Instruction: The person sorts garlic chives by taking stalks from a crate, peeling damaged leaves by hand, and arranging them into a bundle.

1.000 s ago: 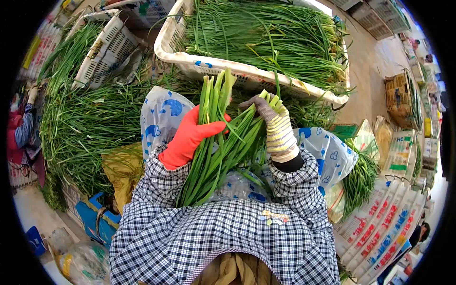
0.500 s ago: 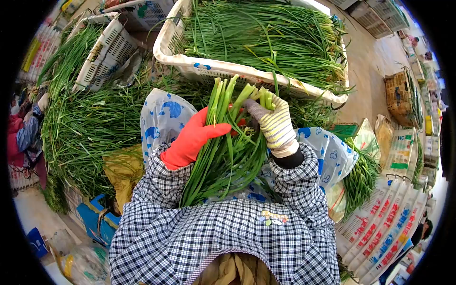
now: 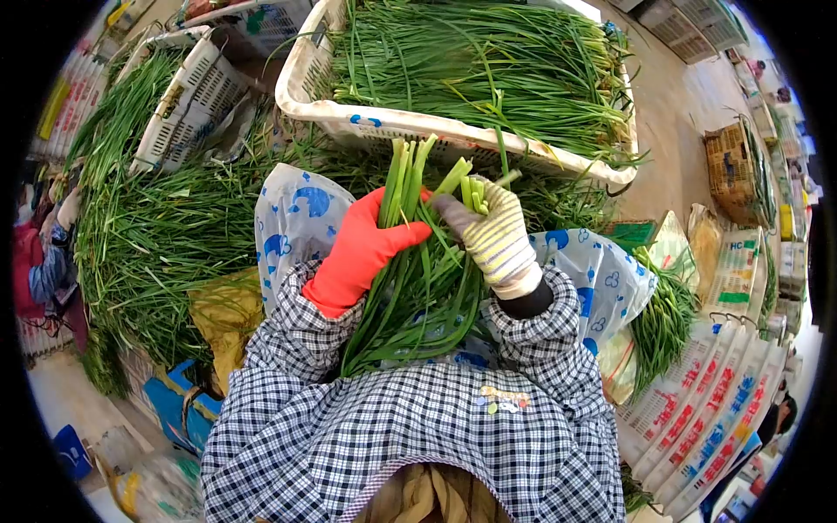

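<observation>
My left hand (image 3: 370, 248), in a red rubber glove, is wrapped round a bunch of green stalks (image 3: 403, 183), their pale cut ends pointing up and the leaves hanging toward my lap. Close beside it, my right hand (image 3: 493, 231) wears a striped glove with grey fingertips and grips a smaller group of stalks (image 3: 473, 193). The leaves of both groups mingle below the hands. Under them a clear plastic sheet with blue prints (image 3: 301, 205) spreads over my lap. Some right-hand fingers are hidden behind the stalks.
Ahead stands a white crate (image 3: 375, 122) filled with green stalks. A large heap of loose greens (image 3: 157, 253) lies at the left, near a tilted crate (image 3: 187, 109). White stacked crates (image 3: 697, 410) stand at the right. Another person (image 3: 44, 261) is at the far left.
The right hand has come lower and nearer the left hand, with its stalks. My left hand has shifted slightly right, still round its bunch. The person at the far left has moved an arm.
</observation>
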`<state>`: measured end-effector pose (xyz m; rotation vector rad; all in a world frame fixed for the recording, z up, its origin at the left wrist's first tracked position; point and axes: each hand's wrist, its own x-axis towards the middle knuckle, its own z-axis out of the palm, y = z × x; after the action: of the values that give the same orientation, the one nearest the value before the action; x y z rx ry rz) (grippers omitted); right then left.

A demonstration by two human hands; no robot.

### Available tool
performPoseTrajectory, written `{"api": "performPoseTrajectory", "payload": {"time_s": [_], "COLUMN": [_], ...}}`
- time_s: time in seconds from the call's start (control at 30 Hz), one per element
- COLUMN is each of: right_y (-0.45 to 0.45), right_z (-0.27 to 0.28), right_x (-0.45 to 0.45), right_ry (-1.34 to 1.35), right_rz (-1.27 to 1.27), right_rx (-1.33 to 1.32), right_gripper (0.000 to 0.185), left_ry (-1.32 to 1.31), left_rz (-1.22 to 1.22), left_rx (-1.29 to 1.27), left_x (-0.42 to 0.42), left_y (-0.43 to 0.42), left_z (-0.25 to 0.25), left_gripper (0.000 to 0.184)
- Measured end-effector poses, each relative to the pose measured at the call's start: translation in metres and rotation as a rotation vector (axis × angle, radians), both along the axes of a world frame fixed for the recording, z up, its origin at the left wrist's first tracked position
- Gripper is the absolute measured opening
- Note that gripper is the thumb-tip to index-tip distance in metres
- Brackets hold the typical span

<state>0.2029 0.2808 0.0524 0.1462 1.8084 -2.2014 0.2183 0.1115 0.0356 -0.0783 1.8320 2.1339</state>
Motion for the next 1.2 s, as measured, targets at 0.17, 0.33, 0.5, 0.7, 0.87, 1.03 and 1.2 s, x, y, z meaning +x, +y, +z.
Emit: {"api": "performPoseTrajectory", "payload": {"time_s": [0.17,0.33,0.5,0.7,0.87,1.03,1.2], "right_y": [0.031,0.024,0.013,0.040,0.042,0.031,0.020], "right_z": [-0.030,-0.018,0.002,-0.011,-0.005,-0.010,-0.006], "right_x": [-0.010,0.002,-0.007,-0.013,-0.012,-0.015,-0.014], "right_ry": [-0.092,-0.005,-0.077,-0.072,-0.128,-0.029,-0.075], "right_rz": [-0.186,-0.379,-0.074,-0.236,-0.210,-0.151,-0.189], "right_rx": [0.067,0.042,-0.016,-0.126,-0.097,-0.079,-0.284], "right_gripper": [0.010,0.038,0.007,0.023,0.017,0.009,0.003], "left_ry": [-0.146,-0.156,-0.179,-0.171,-0.272,-0.159,-0.080], "left_rz": [0.060,-0.010,-0.123,-0.234,-0.207,-0.234,-0.231], "left_rx": [0.233,0.305,0.292,0.466,0.458,0.172,0.060], "left_x": [-0.001,-0.004,-0.002,-0.001,-0.006,-0.009,-0.009], "left_y": [-0.017,-0.011,0.004,-0.015,-0.017,-0.003,0.024], "left_z": [0.004,0.000,0.007,0.007,-0.002,0.018,0.011], "left_gripper": [0.042,0.041,0.041,0.055,0.052,0.053,0.048]}}
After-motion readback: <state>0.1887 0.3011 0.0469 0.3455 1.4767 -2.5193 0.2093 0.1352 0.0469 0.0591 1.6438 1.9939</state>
